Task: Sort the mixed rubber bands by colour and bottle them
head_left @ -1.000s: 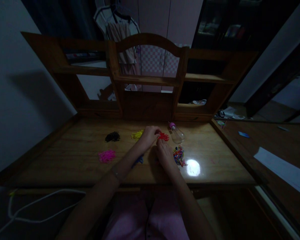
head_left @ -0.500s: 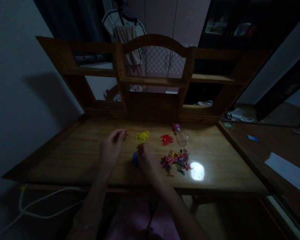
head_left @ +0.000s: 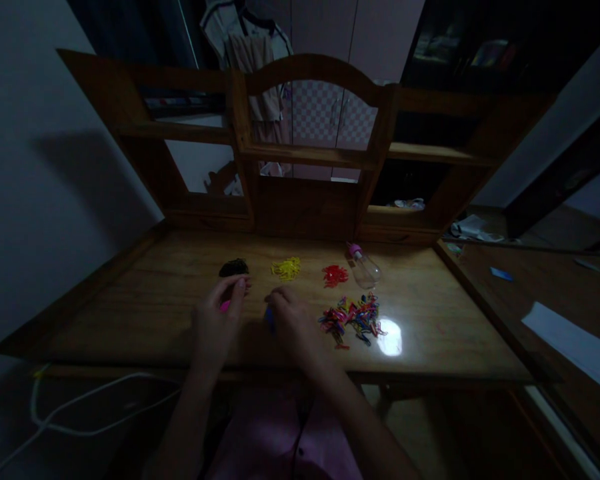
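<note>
My left hand (head_left: 219, 312) is above the left part of the table, thumb and fingertips together. Whatever it may hold is too small to see. Just under it shows a bit of a pink pile (head_left: 225, 306), and behind its fingertips lies a pile of black paper clips (head_left: 233, 268). My right hand (head_left: 291, 316) reaches over a blue pile (head_left: 269, 319) and partly covers it; its fingers are pinched, their contents hidden. Farther back are yellow paper clips (head_left: 286, 269) and red paper clips (head_left: 335, 275). To the right of my right hand, mixed coloured paper clips (head_left: 353, 318) lie loosely heaped.
A clear bulb-shaped bottle (head_left: 365, 269) with a pink cap lies behind the mixed heap. A wooden shelf unit (head_left: 307, 207) rises at the table's back edge. White cable (head_left: 95, 390) hangs at the front left. Paper (head_left: 575, 340) rests on a surface at the right.
My left hand has come down and nearer, so the black pile and some pink now show. My right hand has shifted slightly over the blue pile. The view has tilted a little.
</note>
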